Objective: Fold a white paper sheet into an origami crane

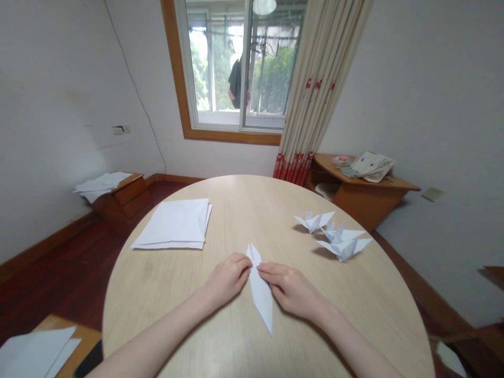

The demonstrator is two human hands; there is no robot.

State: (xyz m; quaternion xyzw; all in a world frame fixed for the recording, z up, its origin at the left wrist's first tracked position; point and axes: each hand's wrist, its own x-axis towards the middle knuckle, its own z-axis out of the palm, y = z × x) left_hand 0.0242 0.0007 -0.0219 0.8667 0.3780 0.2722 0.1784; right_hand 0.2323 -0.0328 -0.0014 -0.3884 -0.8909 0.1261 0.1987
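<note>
A long, narrow diamond of folded white paper (261,302) lies on the round table, its split tip pointing away from me. My left hand (232,273) has its fingers curled and closed at the paper's left edge, near the upper part. On the opposite edge, my right hand (289,286) holds the paper with its fingers together and fingertips pressed on it; the thumb is tucked low beside the sheet. Several folded paper cranes (342,247) stand to the right. A stack of white paper sheets (173,223) rests at the left.
The round wooden table (236,210) fills the middle. Behind it are a window (240,68) and a curtain (315,79). A corner desk (362,197) with a cloth bag (374,165) is at right; a low cabinet (132,197) with papers is at left. More sheets (35,352) lie lower left.
</note>
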